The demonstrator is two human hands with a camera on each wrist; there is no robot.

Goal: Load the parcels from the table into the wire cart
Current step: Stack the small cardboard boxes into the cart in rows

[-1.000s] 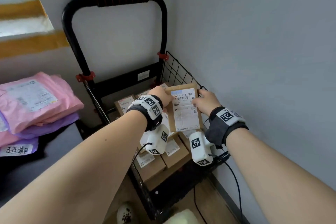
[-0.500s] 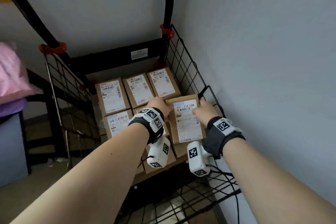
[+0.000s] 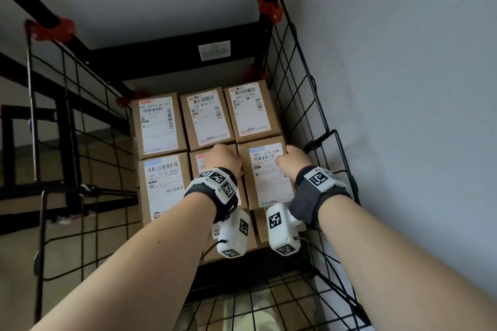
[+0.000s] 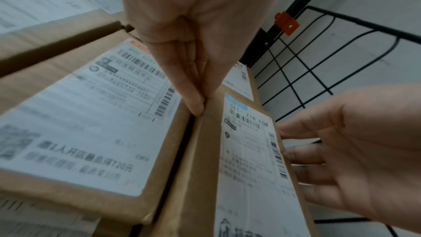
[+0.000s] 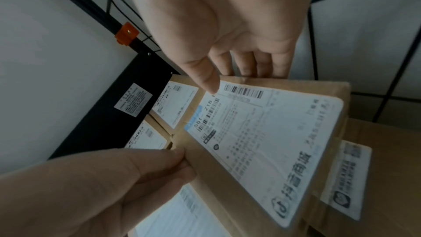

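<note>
A brown cardboard parcel [image 3: 265, 177] with a white label reading 501-Z18 E08 sits low in the black wire cart [image 3: 302, 94], in the second row against the right wire wall. My left hand [image 3: 232, 161] pinches its left edge, thumb on top, fingers [image 4: 193, 96] down the side between it and the neighbouring box. My right hand [image 3: 287, 158] grips its right edge, with the thumb on the label and the fingers [image 5: 250, 66] over the side. Several other labelled brown parcels [image 3: 158, 123] lie flat in rows around it.
A grey wall [image 3: 403, 88] runs close along the cart's right side. Black handle posts with red clamps [image 3: 269, 8] rise at the cart's far end. The cart's near wire panel [image 3: 269, 303] lies under my forearms. A dark frame [image 3: 32, 142] stands outside the cart at left.
Both hands have lowered the parcel into the cart, down beside the right wire wall. The view has tilted down, and the pink mailers on the table have left it.
</note>
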